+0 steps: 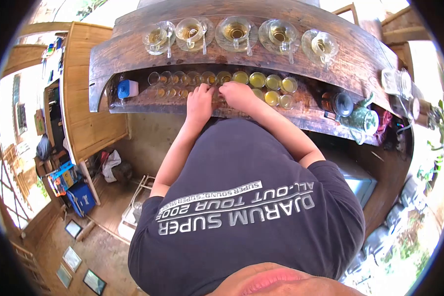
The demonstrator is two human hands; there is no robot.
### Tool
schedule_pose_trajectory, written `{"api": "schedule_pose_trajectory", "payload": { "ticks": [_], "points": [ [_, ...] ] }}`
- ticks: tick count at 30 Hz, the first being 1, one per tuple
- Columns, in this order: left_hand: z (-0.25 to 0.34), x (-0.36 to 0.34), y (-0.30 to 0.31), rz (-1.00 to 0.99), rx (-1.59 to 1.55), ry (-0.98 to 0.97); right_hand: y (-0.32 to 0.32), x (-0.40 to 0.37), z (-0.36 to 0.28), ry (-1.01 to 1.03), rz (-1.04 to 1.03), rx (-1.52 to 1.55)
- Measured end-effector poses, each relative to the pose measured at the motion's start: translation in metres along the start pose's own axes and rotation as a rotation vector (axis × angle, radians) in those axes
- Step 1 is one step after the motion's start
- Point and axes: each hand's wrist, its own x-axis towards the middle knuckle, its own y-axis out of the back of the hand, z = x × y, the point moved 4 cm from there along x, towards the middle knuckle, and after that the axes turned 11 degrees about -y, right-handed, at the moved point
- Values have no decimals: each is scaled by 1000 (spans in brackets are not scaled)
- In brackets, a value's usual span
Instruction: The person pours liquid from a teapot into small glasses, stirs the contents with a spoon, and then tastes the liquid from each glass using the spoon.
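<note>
Working among small glasses (240, 77) left of the green pot (358, 119), our left hand (200, 102) and right hand (236, 94) nearly meet; we cannot tell their grip. Those small glasses stand crowded; a nudge could topple some.

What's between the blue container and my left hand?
Two rows of small clear glasses stand between the blue container and your left hand, as the head view shows.

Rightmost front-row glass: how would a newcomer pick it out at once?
Find the wooden counter, then its lower shelf, where small glasses stand in two rows. In the nearer row, the rightmost glass looks paler than the yellow glass beside it.
</note>
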Motion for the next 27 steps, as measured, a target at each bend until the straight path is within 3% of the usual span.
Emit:
{"api": "schedule_pose_trajectory", "payload": {
  "ticks": [2, 6, 8, 11, 15, 17, 20, 27],
  "points": [
    [7, 0, -1, 37, 8, 28, 6, -4, 4, 43, 206, 20],
    [19, -4, 2, 86, 15, 19, 2, -4, 7, 116, 181, 28],
    [16, -3, 0, 73, 21, 1, 5, -4, 6, 39, 22, -19],
    [8, 2, -1, 70, 18, -55, 0, 0, 12, 44, 231, 35],
    [-3, 8, 3, 70, -40, -172, -2, 3, 5, -21, 138, 83],
    [-11, 11, 4, 52, -54, -227, 2, -5, 1, -185, 126, 16],
    [-23, 13, -1, 38, -70, -307, 7, -10, -15, -195, 291, 30],
    [-36, 13, -2, 48, -146, -389, -15, -19, -15, -313, 280, -51]
  ]
}}
